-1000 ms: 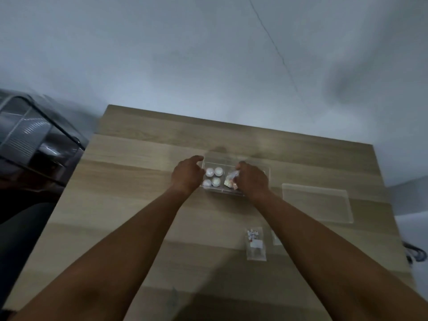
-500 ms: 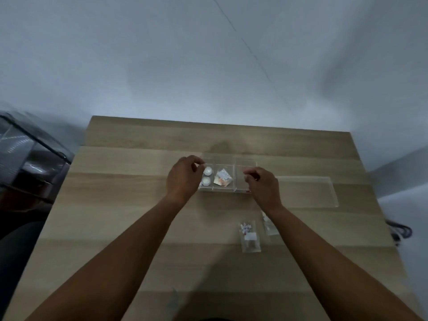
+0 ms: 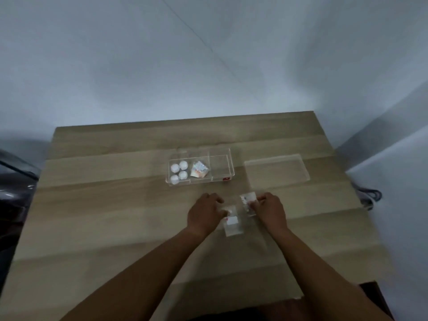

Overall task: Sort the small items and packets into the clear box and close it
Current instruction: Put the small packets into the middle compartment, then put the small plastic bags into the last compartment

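The head view looks down on a pale wooden bench point(image 3: 115, 205) set against a grey wall. Toward the far side stands the clear box point(image 3: 201, 167), open, with three compartments side by side. The left compartment holds four white round pieces point(image 3: 178, 173); the middle one holds a shiny folded packet point(image 3: 199, 172); the right one looks bare, with a small red mark at its near corner. Just to the right of the box, apart from it, the clear lid point(image 3: 276, 170) lies flat on the bench.

Nearer the person, both bare forearms reach in from the bottom edge. The left hand point(image 3: 205, 213) rests over the left edge of a small clear packet point(image 3: 232, 222) with a white label, its fingers curled onto the packet's upper corner; blur keeps me from telling whether it is gripped or only touched. The right hand point(image 3: 269, 210) sits on a second small clear packet point(image 3: 248, 201), fingers pinched narrowly at its right edge. The two packets lie just beside each other, between the hands and well short of the box.

At the left edge a dark, glossy object point(image 3: 14, 186) is partly cut off. A dark cable point(image 3: 369, 195) lies off the right edge of the bench.
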Motion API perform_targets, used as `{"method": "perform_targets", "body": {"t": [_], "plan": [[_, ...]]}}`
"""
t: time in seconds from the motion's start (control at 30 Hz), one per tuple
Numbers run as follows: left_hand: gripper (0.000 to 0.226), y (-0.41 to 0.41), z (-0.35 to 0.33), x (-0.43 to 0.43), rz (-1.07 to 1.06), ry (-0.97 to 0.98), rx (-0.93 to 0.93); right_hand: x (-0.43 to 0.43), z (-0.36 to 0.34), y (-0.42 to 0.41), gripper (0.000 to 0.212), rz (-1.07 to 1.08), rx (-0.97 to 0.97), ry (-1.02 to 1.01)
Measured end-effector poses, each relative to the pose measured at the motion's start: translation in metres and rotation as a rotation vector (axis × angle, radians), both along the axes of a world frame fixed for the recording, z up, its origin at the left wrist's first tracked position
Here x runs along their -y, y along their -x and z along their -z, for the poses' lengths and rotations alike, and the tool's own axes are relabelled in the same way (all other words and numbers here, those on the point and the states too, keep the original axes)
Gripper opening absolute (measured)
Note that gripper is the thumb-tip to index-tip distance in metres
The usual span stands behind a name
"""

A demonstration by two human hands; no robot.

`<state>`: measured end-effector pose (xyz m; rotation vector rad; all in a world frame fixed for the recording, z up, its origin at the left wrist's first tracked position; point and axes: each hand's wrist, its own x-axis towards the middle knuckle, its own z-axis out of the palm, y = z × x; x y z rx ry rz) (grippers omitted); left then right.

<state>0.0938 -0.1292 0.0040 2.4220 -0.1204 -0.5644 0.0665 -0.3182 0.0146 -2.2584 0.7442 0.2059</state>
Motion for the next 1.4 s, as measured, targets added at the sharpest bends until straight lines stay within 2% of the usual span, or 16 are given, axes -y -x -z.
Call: {"method": "perform_targets", "body": {"t": [0.13, 0.37, 0.47, 0.57, 0.7, 0.83, 0.93, 1.07, 1.17, 1.4], "plan": [[0.058, 0.008, 0.008, 0.012, 0.008, -0.08, -0.032, -0.001, 0.012, 0.005, 0.039, 0.019, -0.093, 0.04], [0.056, 0.008, 0.007, 0.015, 0.014, -0.153, -0.081, -0.004, 0.014, 0.007, 0.047, 0.031, -0.143, 0.083], [0.044, 0.007, 0.005, 0.014, 0.029, -0.127, -0.08, -0.004, 0.011, 0.006, 0.039, 0.012, -0.124, 0.056], [0.031, 0.006, 0.005, 0.011, -0.006, -0.068, -0.083, -0.002, 0.01, 0.006, 0.028, 0.006, -0.099, -0.005], [0.034, -0.004, 0.0, 0.004, -0.078, 0.047, -0.224, 0.002, 0.014, 0.005, 0.018, 0.001, -0.068, -0.039], [0.033, -0.016, -0.01, -0.007, -0.202, 0.31, -0.502, 0.009, 0.015, -0.001, 0.024, 0.035, -0.061, -0.113], [0.033, -0.031, -0.023, -0.017, -0.217, 0.429, -0.583, 0.013, 0.011, -0.002, 0.025, 0.111, -0.061, -0.291], [0.022, -0.066, -0.049, -0.014, -0.204, 0.494, -0.53, 0.016, 0.004, -0.008, 0.018, 0.179, 0.009, -0.442], [0.029, -0.099, -0.066, -0.005, -0.213, 0.475, -0.446, 0.013, -0.002, -0.016, 0.02, 0.2, 0.027, -0.518], [0.041, -0.155, -0.073, 0.019, -0.121, 0.121, -0.125, 0.009, -0.013, -0.03, 0.029, 0.17, -0.014, -0.6]]}}
